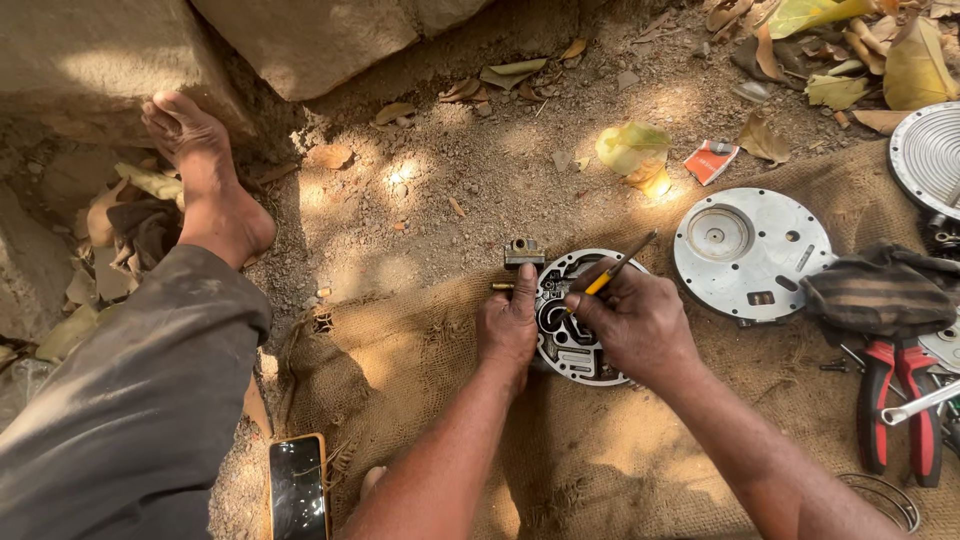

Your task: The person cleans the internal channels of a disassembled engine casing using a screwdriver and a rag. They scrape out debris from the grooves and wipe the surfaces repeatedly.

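Observation:
A round metal plate with dark cut-out channels [562, 345] lies on brown burlap sacking [420, 370]. My left hand [508, 325] presses on its left edge, thumb pointing up toward a small block fitting [524, 253] on the rim. My right hand [640, 322] rests over the plate's right side and grips a thin yellow and black tool [612, 274], whose tip points down into the plate's channels.
A second round silver plate [748, 250] lies to the right, a dark striped rag [880, 290] beside it, red-handled pliers [897, 400] below. A ribbed metal disc [930, 155] sits far right. A phone [298, 487] lies near my outstretched leg [130, 400] and bare foot [205, 180].

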